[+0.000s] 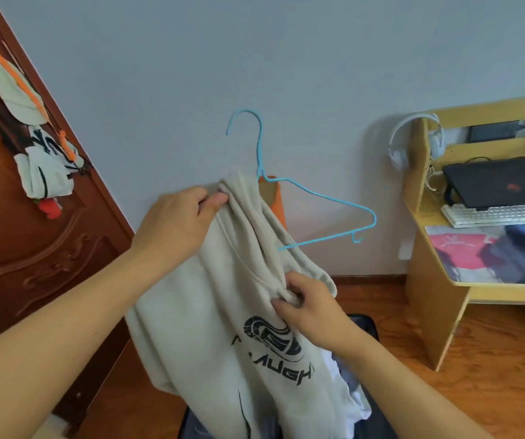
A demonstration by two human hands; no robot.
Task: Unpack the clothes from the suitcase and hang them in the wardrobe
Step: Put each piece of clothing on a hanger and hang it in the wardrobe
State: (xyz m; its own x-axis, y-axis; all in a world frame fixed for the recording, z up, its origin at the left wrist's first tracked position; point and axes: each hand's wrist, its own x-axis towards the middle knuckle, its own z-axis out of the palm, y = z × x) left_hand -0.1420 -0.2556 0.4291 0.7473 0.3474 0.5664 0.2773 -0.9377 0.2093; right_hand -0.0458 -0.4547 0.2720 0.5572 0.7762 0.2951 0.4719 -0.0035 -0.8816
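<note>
Beige sweatshirt hanging above open suitcase | left hand pinching shoulder, right hand pinching collar | blue hanger half-threaded | risk: hanger slipping out, nothing gripping it

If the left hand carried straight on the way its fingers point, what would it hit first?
Probably the blue hanger: the left hand points rightward while gripping the beige garment. Depth is unclear.

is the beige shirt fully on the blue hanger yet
Only partly. The beige shirt covers one side of the blue hanger; the other arm sticks out bare.
</note>
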